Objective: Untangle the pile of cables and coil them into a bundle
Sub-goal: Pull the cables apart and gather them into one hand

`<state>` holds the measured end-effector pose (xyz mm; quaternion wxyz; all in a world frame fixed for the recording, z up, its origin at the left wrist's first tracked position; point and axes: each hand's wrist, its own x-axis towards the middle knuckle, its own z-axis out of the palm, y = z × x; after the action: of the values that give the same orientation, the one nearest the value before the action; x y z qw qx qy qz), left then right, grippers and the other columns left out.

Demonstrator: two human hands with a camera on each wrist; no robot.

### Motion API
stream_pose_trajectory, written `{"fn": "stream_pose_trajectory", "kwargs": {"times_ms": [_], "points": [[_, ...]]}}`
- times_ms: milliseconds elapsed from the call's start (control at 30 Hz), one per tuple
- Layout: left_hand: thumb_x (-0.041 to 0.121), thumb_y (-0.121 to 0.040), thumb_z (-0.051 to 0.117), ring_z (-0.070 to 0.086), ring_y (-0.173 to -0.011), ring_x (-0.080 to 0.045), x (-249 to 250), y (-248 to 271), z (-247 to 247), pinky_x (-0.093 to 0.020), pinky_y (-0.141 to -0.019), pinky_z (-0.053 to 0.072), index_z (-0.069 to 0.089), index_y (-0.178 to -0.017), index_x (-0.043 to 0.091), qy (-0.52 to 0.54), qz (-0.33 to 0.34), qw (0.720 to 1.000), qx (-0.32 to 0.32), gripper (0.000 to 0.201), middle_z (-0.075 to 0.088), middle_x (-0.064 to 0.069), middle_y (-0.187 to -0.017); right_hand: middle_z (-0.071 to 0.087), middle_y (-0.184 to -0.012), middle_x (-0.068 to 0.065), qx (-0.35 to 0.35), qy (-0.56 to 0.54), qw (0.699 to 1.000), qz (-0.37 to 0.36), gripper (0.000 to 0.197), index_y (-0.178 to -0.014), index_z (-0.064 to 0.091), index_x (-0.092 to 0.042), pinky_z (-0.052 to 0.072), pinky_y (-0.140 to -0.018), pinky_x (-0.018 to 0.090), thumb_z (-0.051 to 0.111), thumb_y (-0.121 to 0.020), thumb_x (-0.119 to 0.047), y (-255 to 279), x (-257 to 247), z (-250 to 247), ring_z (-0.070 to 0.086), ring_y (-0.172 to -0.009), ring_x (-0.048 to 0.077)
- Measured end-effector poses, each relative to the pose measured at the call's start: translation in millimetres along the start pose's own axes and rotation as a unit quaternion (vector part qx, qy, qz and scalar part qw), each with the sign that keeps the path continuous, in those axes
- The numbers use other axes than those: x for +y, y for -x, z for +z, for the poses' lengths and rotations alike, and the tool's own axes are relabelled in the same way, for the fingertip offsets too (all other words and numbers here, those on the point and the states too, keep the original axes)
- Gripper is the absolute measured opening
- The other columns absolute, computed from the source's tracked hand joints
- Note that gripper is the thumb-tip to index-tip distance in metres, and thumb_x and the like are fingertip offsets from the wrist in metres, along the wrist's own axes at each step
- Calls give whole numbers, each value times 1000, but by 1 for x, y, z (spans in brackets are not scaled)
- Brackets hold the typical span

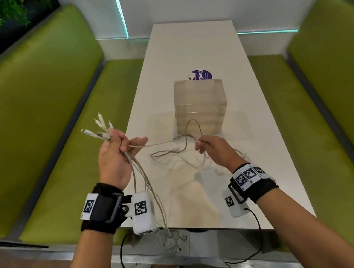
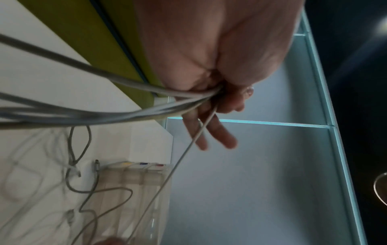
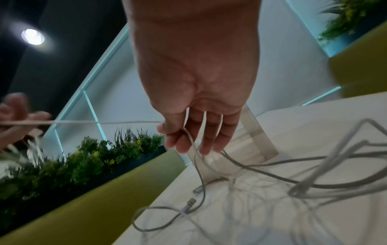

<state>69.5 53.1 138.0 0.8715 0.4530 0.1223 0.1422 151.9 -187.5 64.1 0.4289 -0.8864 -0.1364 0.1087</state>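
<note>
I see a long white table (image 1: pixel 194 48) carrying a loose tangle of pale cables (image 1: pixel 181 155), a translucent box (image 1: pixel 200 106) and a purple sticker (image 1: pixel 202 74).

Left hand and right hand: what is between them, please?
One taut cable runs from the left hand to the right hand, above the loose cables on the table. The head view shows it.

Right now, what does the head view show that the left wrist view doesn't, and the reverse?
Only the head view shows the connector ends fanning above the left hand, and the right hand pinching the taut cable. Only the left wrist view shows the cables entering the fist from below. Both show the loose cables on the table by the translucent box.
</note>
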Motion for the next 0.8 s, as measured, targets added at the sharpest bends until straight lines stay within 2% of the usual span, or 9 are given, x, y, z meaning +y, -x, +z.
{"fn": "stream_pose_trajectory", "kwargs": {"times_ms": [67, 133, 200, 267, 367, 467, 600, 700, 800], "points": [[28, -103, 34, 36, -40, -7, -8, -1, 4, -19, -42, 38, 46, -74, 15, -18, -19, 1000, 11, 33, 30, 9, -47, 62, -73, -1, 10, -40, 999, -16, 24, -81, 67, -20, 42, -63, 23, 50, -98, -22, 3, -8, -4, 54, -71, 14], [31, -102, 38, 23, -40, -5, -23, 1, 12, -17, -38, 22, 47, -74, 15, -103, -34, 994, 3, 34, 27, 11, -47, 64, -78, 6, 11, -69, 997, -42, 23, -81, 69, -24, 46, -69, 23, 52, -97, -24, 4, -18, -5, 57, -76, 16], [39, -98, 44, 24, -43, -6, -41, 8, 23, -19, -41, 25, 54, -78, 17, -238, -43, 970, -27, 31, 27, 13, -50, 66, -79, 3, 16, -88, 994, -60, 21, -82, 71, -23, 49, -76, 30, 55, -96, -28, 5, -32, -6, 59, -79, 20], [45, -91, 51, 26, -46, -7, -54, 17, 35, -22, -46, 28, 60, -85, 19, -310, -59, 947, -66, 28, 31, 14, -49, 68, -78, -2, 24, -94, 992, -79, 21, -82, 72, -20, 50, -76, 30, 57, -94, -27, 6, -45, -6, 61, -79, 17], [55, -81, 56, 22, -51, -11, -65, 23, 42, -25, -47, 23, 65, -93, 16, -271, -82, 955, -91, 42, 28, 12, -52, 66, -73, -14, 32, -94, 990, -103, 19, -82, 72, -18, 48, -72, 19, 58, -94, -21, 10, -54, -8, 59, -71, -2], [64, -80, 55, 20, -49, -10, -66, 22, 40, -22, -44, 22, 65, -104, 7, -193, -114, 971, -81, 62, 23, 6, -56, 60, -64, -11, 40, 3, 992, -116, 22, -79, 71, -18, 41, -60, 26, 58, -94, -27, 11, -51, -8, 49, -58, 2], [42, -91, 56, 27, -47, -12, -61, 26, 44, -24, -46, 27, 63, -80, 9, -291, -59, 950, -94, 35, 34, 9, -49, 43, -51, -18, 47, 42, 990, -130, 29, -66, 55, -33, 30, -53, 21, 57, -95, -27, 11, -54, -8, 42, -52, -2], [32, -97, 50, 29, -45, -12, -57, 21, 39, -22, -43, 27, 56, -70, 15, -265, -22, 963, -41, 32, 34, 4, -50, 45, -52, -15, 24, 43, 988, -143, 41, -57, 44, -37, 31, -53, 21, 58, -94, -24, 9, -54, -10, 42, -53, 1], [28, -99, 48, 29, -39, -7, -41, 11, 28, -20, -40, 27, 51, -69, 17, -168, -5, 985, 23, 32, 33, 12, -44, 57, -67, -9, -5, 74, 991, -115, 27, -70, 61, -23, 34, -59, 23, 53, -96, -21, 8, -36, -17, 44, -60, 2]]}}
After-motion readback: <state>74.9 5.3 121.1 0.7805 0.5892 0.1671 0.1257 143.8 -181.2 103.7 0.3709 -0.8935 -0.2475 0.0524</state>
